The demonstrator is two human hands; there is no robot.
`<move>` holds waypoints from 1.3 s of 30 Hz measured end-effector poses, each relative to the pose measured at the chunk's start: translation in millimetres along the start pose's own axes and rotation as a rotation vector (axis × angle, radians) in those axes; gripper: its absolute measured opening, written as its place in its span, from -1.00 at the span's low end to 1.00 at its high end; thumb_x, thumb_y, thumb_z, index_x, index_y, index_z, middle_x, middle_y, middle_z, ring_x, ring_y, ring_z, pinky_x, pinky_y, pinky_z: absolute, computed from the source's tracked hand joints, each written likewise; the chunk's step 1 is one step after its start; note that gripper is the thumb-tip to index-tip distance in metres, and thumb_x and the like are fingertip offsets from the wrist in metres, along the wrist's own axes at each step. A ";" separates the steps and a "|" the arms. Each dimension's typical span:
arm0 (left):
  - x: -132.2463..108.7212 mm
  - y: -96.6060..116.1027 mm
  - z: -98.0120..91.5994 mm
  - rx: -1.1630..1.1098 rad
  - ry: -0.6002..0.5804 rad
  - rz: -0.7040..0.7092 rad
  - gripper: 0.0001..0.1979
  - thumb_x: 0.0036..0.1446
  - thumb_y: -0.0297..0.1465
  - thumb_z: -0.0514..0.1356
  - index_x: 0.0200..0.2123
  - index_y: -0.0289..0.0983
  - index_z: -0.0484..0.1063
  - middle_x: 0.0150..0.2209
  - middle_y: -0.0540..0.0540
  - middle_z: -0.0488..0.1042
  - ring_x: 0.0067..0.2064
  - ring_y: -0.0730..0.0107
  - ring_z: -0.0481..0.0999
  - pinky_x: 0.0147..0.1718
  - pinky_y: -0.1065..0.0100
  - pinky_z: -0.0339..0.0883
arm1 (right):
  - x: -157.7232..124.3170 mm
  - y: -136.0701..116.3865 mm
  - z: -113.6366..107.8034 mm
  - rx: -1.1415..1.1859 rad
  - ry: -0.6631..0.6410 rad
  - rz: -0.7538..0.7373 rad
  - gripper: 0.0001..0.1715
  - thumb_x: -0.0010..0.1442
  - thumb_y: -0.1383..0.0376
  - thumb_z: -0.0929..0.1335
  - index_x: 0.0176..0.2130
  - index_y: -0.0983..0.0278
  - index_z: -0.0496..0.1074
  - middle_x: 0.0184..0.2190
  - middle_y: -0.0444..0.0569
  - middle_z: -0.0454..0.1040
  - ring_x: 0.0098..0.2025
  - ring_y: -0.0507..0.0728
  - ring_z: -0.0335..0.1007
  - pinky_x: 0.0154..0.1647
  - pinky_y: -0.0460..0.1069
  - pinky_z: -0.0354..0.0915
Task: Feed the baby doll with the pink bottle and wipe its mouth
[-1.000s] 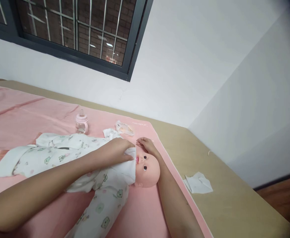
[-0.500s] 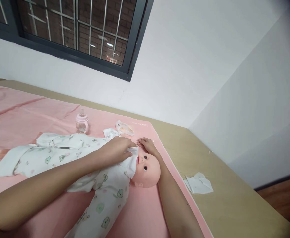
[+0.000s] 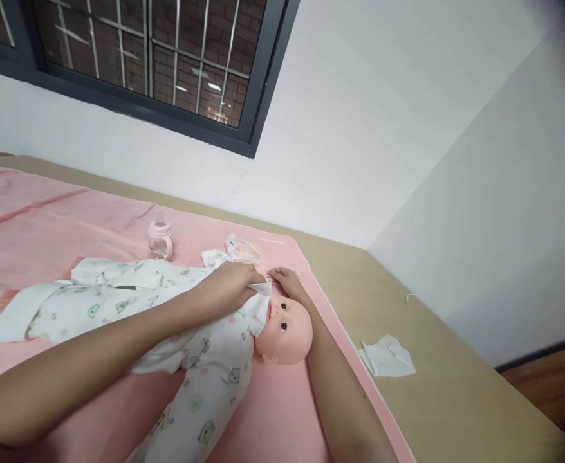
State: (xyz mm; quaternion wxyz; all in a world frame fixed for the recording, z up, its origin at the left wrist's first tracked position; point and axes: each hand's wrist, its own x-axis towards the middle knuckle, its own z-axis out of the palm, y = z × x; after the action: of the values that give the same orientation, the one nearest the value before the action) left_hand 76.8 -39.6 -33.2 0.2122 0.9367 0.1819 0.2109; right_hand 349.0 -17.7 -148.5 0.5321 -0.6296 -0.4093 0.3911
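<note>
A baby doll [image 3: 289, 331] lies on its back on the pink sheet, its bald head toward the right. It wears a white suit [image 3: 215, 347] with green animal prints. My left hand [image 3: 229, 286] reaches across the doll's chest, thumb and fingers closed on a white cloth [image 3: 259, 302] at its neck, just below the mouth. Beyond the doll's face, my right hand [image 3: 286, 281] rests on the sheet by the far side of the neck. Its fingers are stretched out and loosely bent, and the forearm passes close along the top of the head.
A pink baby bottle [image 3: 160, 239] stands upright behind the doll's legs. Near the doll's far sleeve lies a clear plastic packet [image 3: 244, 249]. A folded white cloth [image 3: 389, 357] rests on the wooden surface [image 3: 350, 276] right of the pink sheet [image 3: 282, 411]. A barred window is behind.
My left hand has shifted slightly with the white cloth, and the cloth's upper edge is now tilted over toward the doll's chin. My right hand and the doll look almost unmoved.
</note>
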 end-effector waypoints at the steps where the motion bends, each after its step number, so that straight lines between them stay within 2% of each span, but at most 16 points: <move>1: 0.1 0.1 -0.2 -0.001 -0.003 -0.005 -0.80 0.07 -0.48 0.00 -0.49 -0.27 0.40 -0.37 -0.10 0.48 -0.28 0.24 0.44 -0.29 0.36 0.19 | 0.2 0.2 -0.1 0.000 0.000 0.001 -0.96 0.03 0.35 0.39 -0.41 0.30 0.44 -0.43 -0.07 0.53 -0.33 0.03 0.48 -0.11 -0.05 0.39; 6: -1.6 2.1 -2.6 -0.073 0.001 0.001 -0.78 0.08 -0.46 0.01 -0.41 -0.25 0.46 -0.33 -0.08 0.51 -0.23 0.26 0.45 -0.26 0.38 0.22 | 1.3 1.1 -0.7 0.004 -0.006 0.008 -0.95 0.02 0.34 0.40 -0.42 0.29 0.44 -0.46 -0.08 0.52 -0.34 0.05 0.48 -0.11 -0.04 0.39; 11: -4.8 5.3 -2.6 -0.167 -0.067 0.005 -0.78 0.07 -0.45 0.02 -0.38 -0.27 0.48 -0.36 -0.05 0.50 -0.28 0.31 0.45 -0.33 0.42 0.22 | 1.5 0.8 -0.5 0.013 -0.005 0.017 -0.96 0.04 0.35 0.38 -0.41 0.29 0.43 -0.48 -0.09 0.51 -0.36 0.04 0.47 -0.11 -0.04 0.40; 20: -4.0 6.3 -0.4 -0.158 -0.067 -0.030 -0.78 0.07 -0.45 0.02 -0.38 -0.28 0.48 -0.34 -0.08 0.50 -0.30 0.30 0.45 -0.34 0.40 0.23 | 1.6 -0.2 1.4 0.006 0.007 0.024 -0.97 0.04 0.36 0.38 -0.43 0.29 0.42 -0.47 -0.07 0.51 -0.36 0.04 0.47 -0.14 -0.05 0.40; 25: -3.1 4.9 -2.0 -0.161 -0.045 -0.047 -0.79 0.09 -0.43 0.03 -0.37 -0.28 0.48 -0.30 -0.09 0.53 -0.27 0.27 0.46 -0.28 0.36 0.25 | 0.4 -1.0 1.3 -0.009 0.003 0.009 -0.95 0.02 0.33 0.38 -0.43 0.29 0.43 -0.47 -0.08 0.51 -0.36 0.05 0.47 -0.15 -0.04 0.39; 29: -3.1 -0.3 -12.8 -0.251 -0.022 0.012 -0.80 0.09 -0.44 0.06 -0.32 -0.27 0.50 -0.23 -0.06 0.55 -0.16 0.27 0.47 -0.17 0.38 0.25 | -3.4 -4.3 1.2 -0.036 0.012 -0.002 -0.96 -0.01 0.35 0.39 -0.43 0.29 0.44 -0.44 -0.08 0.53 -0.31 0.07 0.47 -0.14 -0.03 0.38; 34: -6.8 -0.6 -30.0 -0.351 -0.148 -0.032 -0.79 0.05 -0.44 0.11 -0.27 -0.29 0.50 -0.25 -0.01 0.55 -0.23 0.32 0.49 -0.31 0.44 0.26 | -3.3 -3.8 1.4 -0.039 0.024 0.006 -0.98 0.03 0.36 0.37 -0.43 0.28 0.44 -0.44 -0.06 0.53 -0.30 0.06 0.47 -0.13 -0.04 0.39; 39: -10.7 5.8 -28.6 -0.303 -0.280 -0.014 -0.73 0.03 -0.49 0.09 -0.22 -0.24 0.52 -0.21 0.00 0.55 -0.21 0.33 0.48 -0.33 0.46 0.23 | 0.3 -0.5 1.2 -0.014 0.019 0.013 -0.95 0.06 0.35 0.37 -0.44 0.29 0.44 -0.47 -0.06 0.51 -0.33 0.05 0.48 -0.10 -0.04 0.40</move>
State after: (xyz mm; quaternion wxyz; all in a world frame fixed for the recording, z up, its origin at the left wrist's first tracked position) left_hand 55.6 -39.9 -10.3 0.3752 0.9130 0.1235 0.1022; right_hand 348.0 -17.0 -148.2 0.5290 -0.6396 -0.4030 0.3856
